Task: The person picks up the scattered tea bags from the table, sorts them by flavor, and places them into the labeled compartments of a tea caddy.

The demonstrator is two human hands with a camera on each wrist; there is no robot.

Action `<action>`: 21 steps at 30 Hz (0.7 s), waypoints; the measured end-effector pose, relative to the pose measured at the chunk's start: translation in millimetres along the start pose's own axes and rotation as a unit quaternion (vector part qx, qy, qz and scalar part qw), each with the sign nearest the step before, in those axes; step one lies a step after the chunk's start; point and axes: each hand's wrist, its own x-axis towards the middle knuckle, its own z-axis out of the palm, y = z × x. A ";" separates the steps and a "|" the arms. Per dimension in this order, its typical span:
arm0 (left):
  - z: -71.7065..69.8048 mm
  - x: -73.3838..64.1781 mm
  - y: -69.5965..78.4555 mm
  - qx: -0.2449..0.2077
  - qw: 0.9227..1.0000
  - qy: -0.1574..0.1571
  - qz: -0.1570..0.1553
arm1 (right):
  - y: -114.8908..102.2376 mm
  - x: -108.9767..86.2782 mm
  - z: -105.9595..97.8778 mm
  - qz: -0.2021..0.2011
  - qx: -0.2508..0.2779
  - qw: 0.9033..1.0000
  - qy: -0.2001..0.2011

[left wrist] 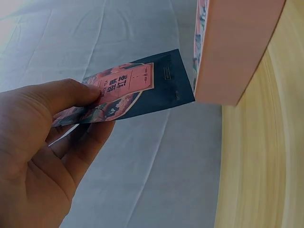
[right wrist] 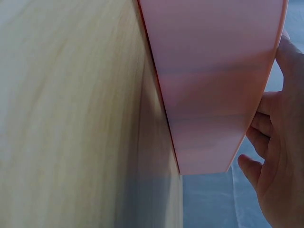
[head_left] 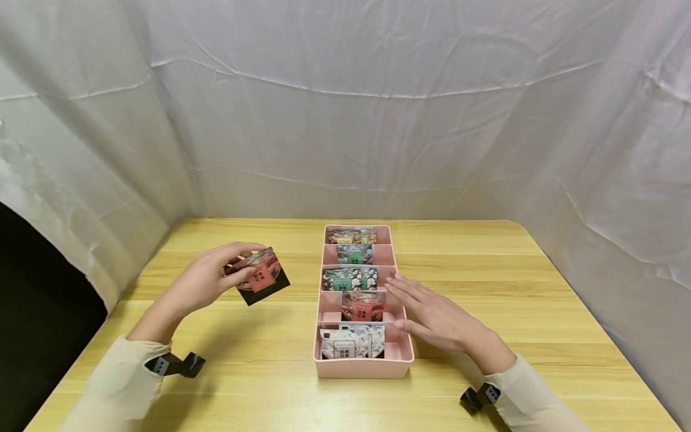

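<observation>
My left hand (head_left: 216,273) pinches a flat dark sachet with a red label (head_left: 263,276) between thumb and fingers, above the table left of the pink divided box (head_left: 364,368). In the left wrist view the sachet (left wrist: 166,76) points its dark end toward the box's side. My right hand (head_left: 437,315) lies along the box's right rim, fingers fairly straight and fingertips at the edge. A red-labelled sachet (head_left: 363,307) of similar look sits in the second compartment from the front. White floral sachets (head_left: 351,343) fill part of the front one.
Farther back in the box are teal-labelled sachets (head_left: 351,279), a green-labelled sachet (head_left: 354,255) and yellow-labelled sachets (head_left: 353,236). The box stands on a wooden table (head_left: 475,258). Pale cloth (head_left: 356,138) hangs behind and at both sides.
</observation>
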 end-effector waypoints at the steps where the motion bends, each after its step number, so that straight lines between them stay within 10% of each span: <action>1: 0.6 2.2 1.6 -0.005 1.000 -0.003 0.000 | -0.1 -0.1 -0.3 0.001 0.001 1.000 0.000; 21: 28.8 43.1 28.1 -0.104 0.992 -0.053 0.047 | -0.1 0.0 -0.6 -0.002 -0.003 1.000 0.002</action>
